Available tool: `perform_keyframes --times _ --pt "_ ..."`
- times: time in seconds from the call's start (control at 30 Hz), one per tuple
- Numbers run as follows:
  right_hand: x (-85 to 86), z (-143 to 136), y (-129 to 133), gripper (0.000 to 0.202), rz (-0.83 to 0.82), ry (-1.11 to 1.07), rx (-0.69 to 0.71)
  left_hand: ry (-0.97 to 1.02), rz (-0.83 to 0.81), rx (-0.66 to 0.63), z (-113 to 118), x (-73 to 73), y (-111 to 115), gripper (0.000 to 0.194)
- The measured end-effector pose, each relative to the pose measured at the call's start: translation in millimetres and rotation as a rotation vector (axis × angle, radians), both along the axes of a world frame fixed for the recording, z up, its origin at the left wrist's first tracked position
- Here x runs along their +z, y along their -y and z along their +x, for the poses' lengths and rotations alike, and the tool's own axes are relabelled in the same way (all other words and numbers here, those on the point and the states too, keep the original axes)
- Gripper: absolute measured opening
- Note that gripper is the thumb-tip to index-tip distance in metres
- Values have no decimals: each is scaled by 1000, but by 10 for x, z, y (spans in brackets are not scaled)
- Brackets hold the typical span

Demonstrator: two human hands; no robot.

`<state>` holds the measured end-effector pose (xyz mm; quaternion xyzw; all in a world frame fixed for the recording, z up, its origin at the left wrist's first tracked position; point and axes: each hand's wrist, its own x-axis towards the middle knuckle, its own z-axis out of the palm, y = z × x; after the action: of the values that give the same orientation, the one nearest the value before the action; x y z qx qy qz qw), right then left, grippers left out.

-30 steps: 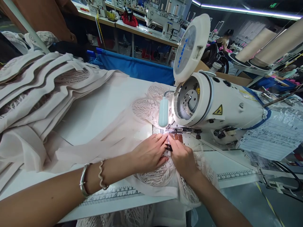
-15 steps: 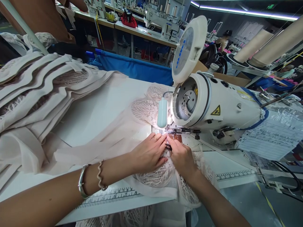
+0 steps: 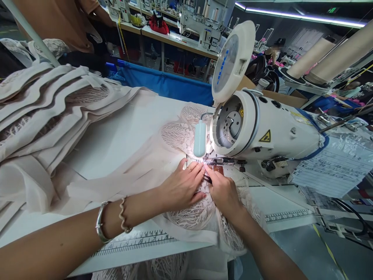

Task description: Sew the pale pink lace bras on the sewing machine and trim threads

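Note:
Pale beige lace fabric (image 3: pixel 192 216) lies on the white sewing table and runs under the head of a white sewing machine (image 3: pixel 279 124). My left hand (image 3: pixel 182 184) rests flat on the cloth just in front of the lit needle area, fingers stretched forward and slightly apart. Close against it on the right, my right hand (image 3: pixel 223 190) is closed, with a small dark tool (image 3: pixel 207 179) in its fingers; most of the tool is hidden. Its fingertips press on the cloth beside the presser foot. A pale green lamp (image 3: pixel 199 139) hangs over the needle and hides part of it.
Layered beige garment pieces (image 3: pixel 49 112) are heaped at the left. A printed ruler (image 3: pixel 140 241) runs along the table's front edge. Behind hangs a blue cloth (image 3: pixel 166 83). Thread cones (image 3: pixel 311 58) stand at the right rear. A person in brown (image 3: pixel 58 23) is at upper left.
My left hand's fingers have spread a little, one now pointing up and left. My right hand has barely shifted, and the dark tool's angle differs slightly. The person in brown has moved right.

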<state>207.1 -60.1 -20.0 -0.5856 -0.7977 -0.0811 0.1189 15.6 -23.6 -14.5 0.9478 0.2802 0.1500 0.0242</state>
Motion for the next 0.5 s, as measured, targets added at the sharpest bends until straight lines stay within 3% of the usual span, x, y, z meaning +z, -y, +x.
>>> perform_keyframes --times 0.5 --pt "-1 10 -4 54 -36 -6 -15 9 18 -23 -9 0 -14 59"
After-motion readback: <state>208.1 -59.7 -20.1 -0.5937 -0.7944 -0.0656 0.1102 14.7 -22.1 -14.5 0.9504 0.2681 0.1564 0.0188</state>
